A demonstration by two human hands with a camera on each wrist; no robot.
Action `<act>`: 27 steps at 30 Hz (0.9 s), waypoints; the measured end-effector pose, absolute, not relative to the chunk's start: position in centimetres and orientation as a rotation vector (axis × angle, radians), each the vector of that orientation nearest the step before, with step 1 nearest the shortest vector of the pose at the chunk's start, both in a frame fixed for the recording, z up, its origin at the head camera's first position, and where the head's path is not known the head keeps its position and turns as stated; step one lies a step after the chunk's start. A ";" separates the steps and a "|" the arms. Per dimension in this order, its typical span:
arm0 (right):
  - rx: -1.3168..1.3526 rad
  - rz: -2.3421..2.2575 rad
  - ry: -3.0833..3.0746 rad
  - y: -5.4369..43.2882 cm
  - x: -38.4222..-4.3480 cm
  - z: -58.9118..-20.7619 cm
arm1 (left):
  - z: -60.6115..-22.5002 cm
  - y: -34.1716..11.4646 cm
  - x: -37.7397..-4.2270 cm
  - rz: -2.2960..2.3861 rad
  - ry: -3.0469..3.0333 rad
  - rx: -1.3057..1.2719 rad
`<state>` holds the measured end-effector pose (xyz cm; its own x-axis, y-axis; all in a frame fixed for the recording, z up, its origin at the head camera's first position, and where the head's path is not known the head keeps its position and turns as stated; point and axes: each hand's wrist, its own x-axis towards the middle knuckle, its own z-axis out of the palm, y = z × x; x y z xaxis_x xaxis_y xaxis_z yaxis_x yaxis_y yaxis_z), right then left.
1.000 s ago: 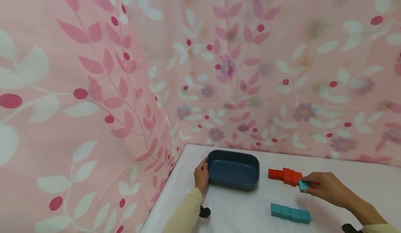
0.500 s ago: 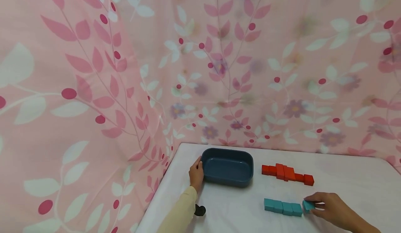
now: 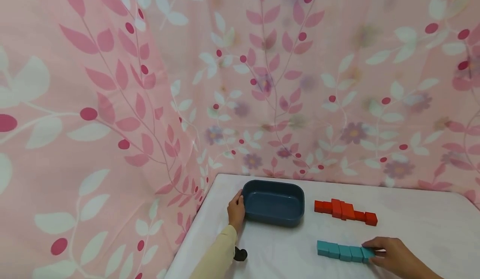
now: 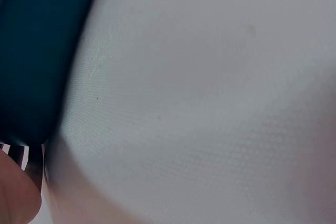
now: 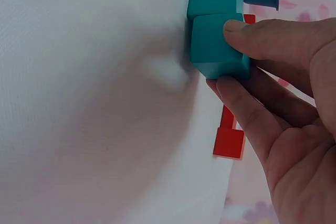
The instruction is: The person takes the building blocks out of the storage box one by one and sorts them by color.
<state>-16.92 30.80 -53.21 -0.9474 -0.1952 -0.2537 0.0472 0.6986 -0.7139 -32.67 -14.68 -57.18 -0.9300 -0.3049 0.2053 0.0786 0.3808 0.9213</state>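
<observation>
A row of several teal blocks [image 3: 339,251] lies on the white-covered table. At the row's right end my right hand [image 3: 393,256] pinches the last teal block [image 5: 218,43], thumb on its upper edge and fingers at its end. That block lines up against its neighbour in the right wrist view. My left hand [image 3: 236,211] rests against the left outer side of a dark blue rectangular dish [image 3: 275,222], its fingers along the wall. In the left wrist view, the dish wall [image 4: 42,51] fills the upper left, with part of the hand [image 4: 18,192] below it.
Behind the teal row lies a row of red blocks [image 3: 346,211] of mixed sizes, right of the dish. A pink floral curtain [image 3: 318,83] hangs along the back and left of the table [image 3: 420,220]. A black object [image 3: 240,254] sits by the left sleeve [image 3: 217,252].
My right hand has brought a teal block from beside the red row down to the right end of the teal row, closing the gap there. The left hand stays at the dish.
</observation>
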 end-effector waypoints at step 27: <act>-0.230 -0.584 3.253 33.5 -18.9 -49.1 | -55.3 -15.4 -32.6 -0.957 -2.531 -0.326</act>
